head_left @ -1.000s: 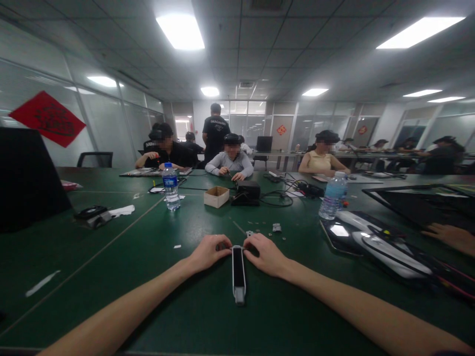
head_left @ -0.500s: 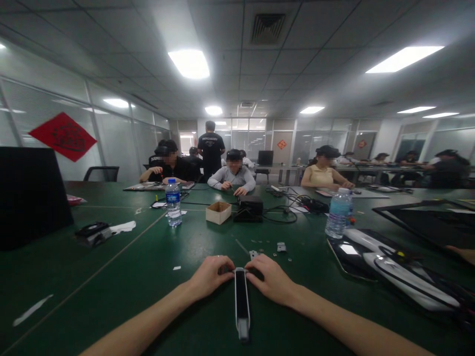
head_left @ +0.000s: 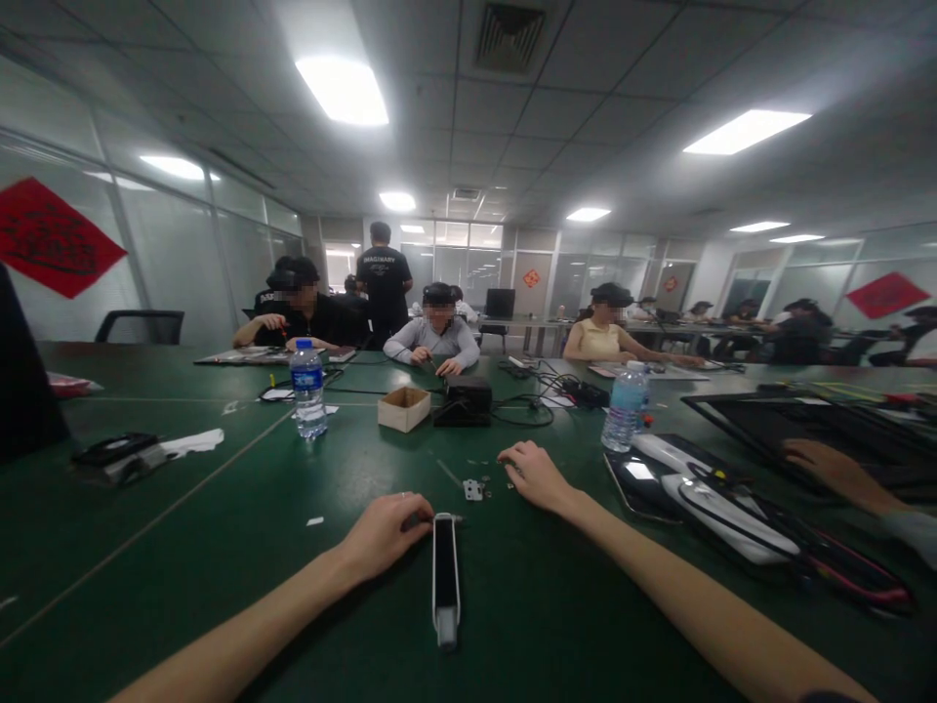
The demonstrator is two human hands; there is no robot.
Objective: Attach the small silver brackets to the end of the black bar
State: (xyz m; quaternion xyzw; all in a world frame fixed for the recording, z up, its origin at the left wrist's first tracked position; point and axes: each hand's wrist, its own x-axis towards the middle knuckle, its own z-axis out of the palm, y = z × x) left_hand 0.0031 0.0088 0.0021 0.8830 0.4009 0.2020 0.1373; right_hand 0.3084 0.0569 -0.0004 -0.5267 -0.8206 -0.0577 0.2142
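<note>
1. The narrow device point(head_left: 446, 566) lies flat on the bench point(head_left: 249, 557) in front of the person, with its grey end point(head_left: 446, 630) toward the body and its far end beside the left hand.
2. The left hand point(head_left: 387, 532) rests at the far left corner of the device, thumb and fingers bent close together there; whether they pinch it or merely touch it, I cannot tell.
3. The right hand point(head_left: 538, 475) is apart from the device, reaching farther out over the bench. Its fingers are curled downward near some tiny loose bits, and their tips are too small and blurred to show whether anything is held.
4. A small metal bracket point(head_left: 473, 490) lies between the device's far end and the right hand, near a thin strip point(head_left: 448, 472).
5. The device looks light and stiff, probably easy to swivel if pushed from one side. Its black face point(head_left: 445, 553) may be slick and scratch easily, so the pale frame point(head_left: 436, 591) along both long sides seems the better hold.
6. The bracket looks rigid but fiddly, best picked up by its edges.
</note>
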